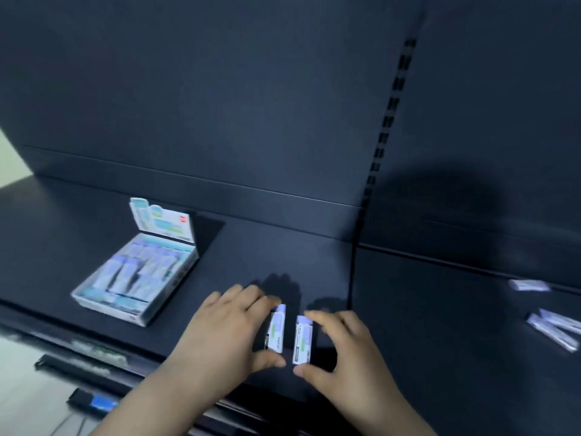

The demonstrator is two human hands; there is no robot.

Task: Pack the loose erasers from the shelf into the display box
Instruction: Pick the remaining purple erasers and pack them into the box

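Now our left fingers pinch one eraser by its ends, our right fingers a second eraser just beside it; we should keep both grips square and carry them left into the part-filled display box on the shelf.

Both forearms are stretched forward, palms down, hands close together. An eraser is pinched lengthwise between thumb and fingertips of the left hand; a second eraser is pinched likewise by the right hand.
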